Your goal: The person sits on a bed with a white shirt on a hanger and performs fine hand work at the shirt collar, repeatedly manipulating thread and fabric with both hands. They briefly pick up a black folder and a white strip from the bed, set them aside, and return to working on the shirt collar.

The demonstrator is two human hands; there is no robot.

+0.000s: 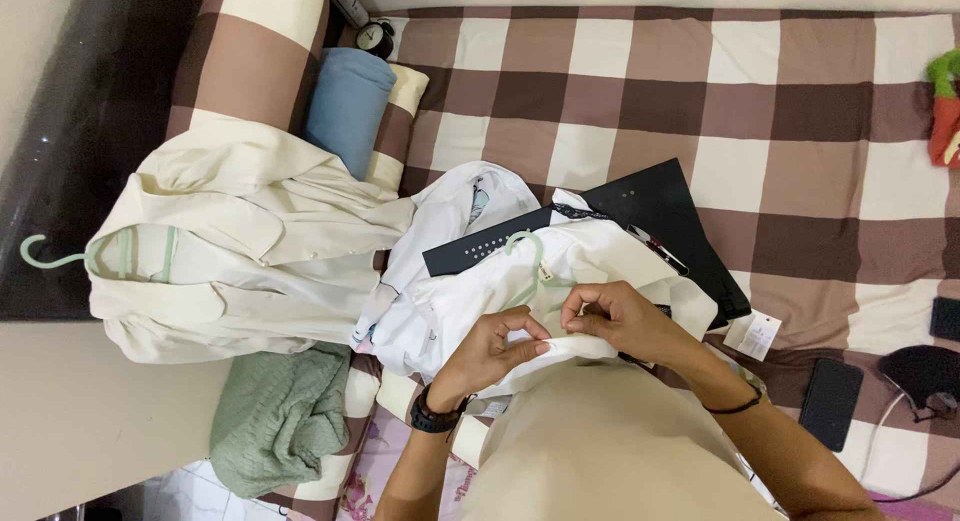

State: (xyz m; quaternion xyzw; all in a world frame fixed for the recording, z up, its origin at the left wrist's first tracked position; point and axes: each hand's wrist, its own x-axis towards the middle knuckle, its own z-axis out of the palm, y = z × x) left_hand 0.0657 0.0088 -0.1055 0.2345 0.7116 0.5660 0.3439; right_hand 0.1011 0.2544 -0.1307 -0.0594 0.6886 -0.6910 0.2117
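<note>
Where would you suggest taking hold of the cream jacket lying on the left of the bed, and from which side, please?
Probably by the pale green hanger hook that sticks out past the cream jacket, coming in from the far left. The hook lies bare over the dark bed edge, clear of the cloth, while the jacket itself is loosely crumpled. Both the left hand and the right hand are pinching the white garment.

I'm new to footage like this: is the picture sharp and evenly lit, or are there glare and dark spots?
Head view: soft, even light and sharp focus on both hands, left hand and right hand, pinching the white garment; the dark glossy surface at left shows faint reflections; edges look slightly stretched.
</note>
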